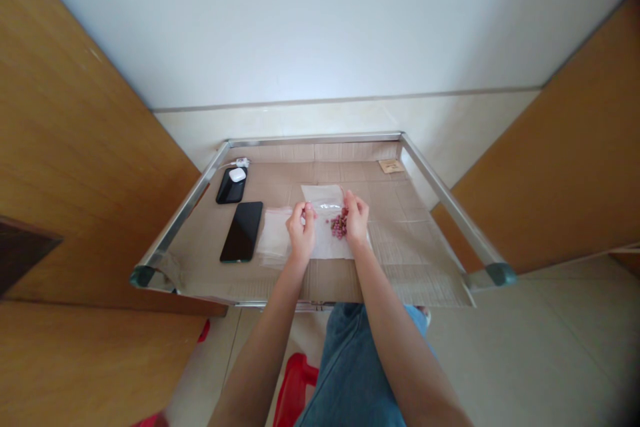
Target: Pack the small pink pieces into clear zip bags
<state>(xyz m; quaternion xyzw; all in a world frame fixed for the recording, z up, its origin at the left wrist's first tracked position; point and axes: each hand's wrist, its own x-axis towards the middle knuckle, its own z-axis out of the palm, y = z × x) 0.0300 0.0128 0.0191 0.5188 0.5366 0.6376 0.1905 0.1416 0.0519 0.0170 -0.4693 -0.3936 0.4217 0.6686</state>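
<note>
Between my hands a small clear plastic bag (327, 205) is stretched, its surface shiny. My left hand (301, 230) pinches the bag's left side, fingers closed. My right hand (357, 219) is closed at its right side, thumb and fingers together. Just left of the right hand lies a pile of small pink and greenish pieces (339, 225), like dried flower buds; whether they are in the bag or under it I cannot tell. Beneath them spreads a whitish translucent sheet (327, 250). Beside my left hand is a stack of similar thin whitish bags (274, 235).
Cardboard (400, 240) lines the metal-framed table. On the left lie a black phone (242, 232) and a dark tray-like device (231, 189) with a white case (237, 175) on it, near a white plug (243, 162). A small brown packet (391, 166) sits back right. A red stool (294, 387) stands below.
</note>
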